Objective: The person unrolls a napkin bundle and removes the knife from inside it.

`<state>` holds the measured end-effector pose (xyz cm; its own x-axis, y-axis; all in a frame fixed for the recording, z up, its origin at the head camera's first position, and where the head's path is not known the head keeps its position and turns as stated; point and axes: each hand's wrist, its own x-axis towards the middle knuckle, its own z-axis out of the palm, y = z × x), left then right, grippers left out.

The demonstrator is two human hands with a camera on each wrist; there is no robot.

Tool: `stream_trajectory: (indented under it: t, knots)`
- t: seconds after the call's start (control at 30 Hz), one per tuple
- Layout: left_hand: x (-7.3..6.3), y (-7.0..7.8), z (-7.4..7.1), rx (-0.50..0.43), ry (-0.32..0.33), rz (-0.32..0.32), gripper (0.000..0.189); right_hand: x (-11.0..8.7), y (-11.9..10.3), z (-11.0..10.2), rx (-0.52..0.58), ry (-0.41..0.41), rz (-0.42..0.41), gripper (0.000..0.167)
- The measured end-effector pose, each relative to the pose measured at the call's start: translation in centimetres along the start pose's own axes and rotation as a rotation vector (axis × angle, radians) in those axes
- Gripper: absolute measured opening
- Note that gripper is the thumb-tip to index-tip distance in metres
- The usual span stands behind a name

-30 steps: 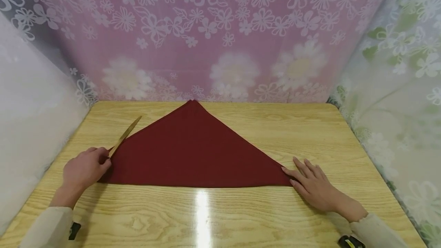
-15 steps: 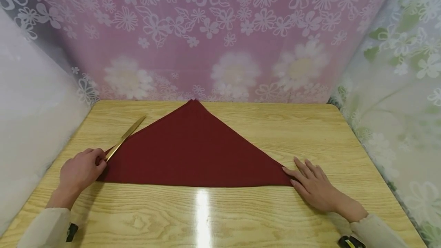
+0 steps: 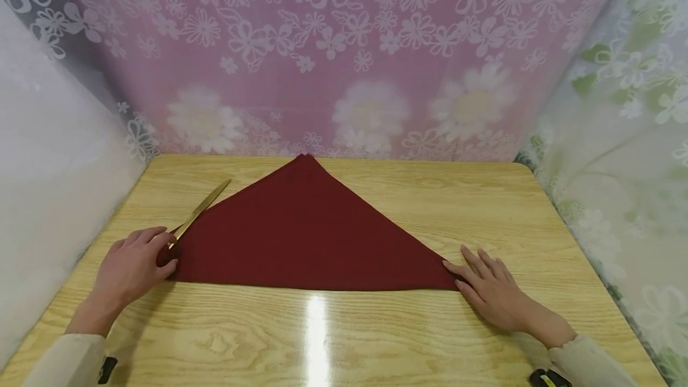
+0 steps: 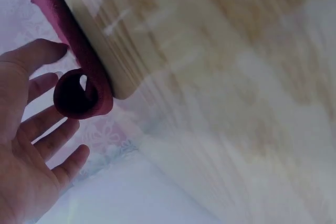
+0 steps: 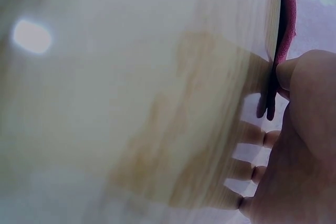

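A dark red cloth napkin point(image 3: 312, 232), folded to a triangle, lies on the wooden table point(image 3: 419, 345) with its point at the back edge. Its left corner is rolled over; the left wrist view shows the hollow end of that roll point(image 4: 100, 103). A golden table knife point(image 3: 206, 199) slants across the left sloping edge, blade pointing away and lower end hidden by the roll and hand. My left hand point(image 3: 134, 264) sits around the roll, thumb on the near side, other fingers loosely spread beyond it. With fingers outstretched, my right hand point(image 3: 494, 297) rests on the right corner.
Pink flowered sheeting point(image 3: 371, 64) hangs behind the table. Pale sheeting point(image 3: 59, 154) flanks the left side, and a green-and-white flowered sheet point(image 3: 623, 154) the right. A bright light reflection lies on the tabletop in front of the napkin.
The fingers of my left hand have loosened and spread around the rolled corner. The knife has shifted slightly to the right. My right hand has stayed in place.
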<state>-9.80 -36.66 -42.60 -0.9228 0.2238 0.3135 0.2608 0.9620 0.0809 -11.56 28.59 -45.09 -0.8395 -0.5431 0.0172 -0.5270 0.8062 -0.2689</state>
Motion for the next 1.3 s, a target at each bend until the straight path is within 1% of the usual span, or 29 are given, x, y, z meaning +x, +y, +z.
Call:
stream_trajectory:
  t: [0.1, 0.37, 0.5, 0.63, 0.73, 0.83, 1.03, 1.17, 1.3]
  knots:
    - [-0.1, -0.1, 0.1, -0.011, -0.011, 0.016, 0.030, 0.0, 0.0, 0.0, 0.002, 0.001, 0.002, 0.040]
    - [-0.4, -0.3, 0.2, -0.011, -0.055, 0.001, 0.022, 0.0, -0.1, 0.1, 0.003, 0.004, 0.001, 0.040]
    - [-0.5, -0.5, 0.1, -0.004, -0.063, -0.019, 0.017, 0.0, 0.0, 0.1, -0.006, 0.013, -0.007, 0.040]
    - [-0.5, -0.8, -0.1, -0.003, -0.078, -0.036, 0.012, 0.0, -0.2, -0.1, 0.001, 0.003, 0.006, 0.040]
    - [-0.7, -1.2, -0.4, 0.003, -0.096, -0.052, 0.007, 0.0, -0.2, -0.1, 0.005, 0.006, 0.005, 0.040]
    - [-1.1, -1.9, -0.7, 0.014, -0.105, -0.078, 0.004, 0.0, 0.1, 0.2, 0.023, 0.029, -0.008, 0.039]
    - [-1.7, -3.3, -0.9, 0.017, -0.118, -0.116, 0.011, -0.2, 0.7, 0.8, 0.027, 0.057, -0.016, 0.040]
    - [-1.8, -3.9, -1.0, 0.026, -0.126, -0.128, 0.015, -0.1, 0.3, 0.3, 0.015, 0.035, -0.009, 0.039]
    - [-1.9, -4.4, -1.2, 0.034, -0.131, -0.142, 0.015, -0.1, 0.0, 0.1, -0.004, 0.004, 0.001, 0.040]
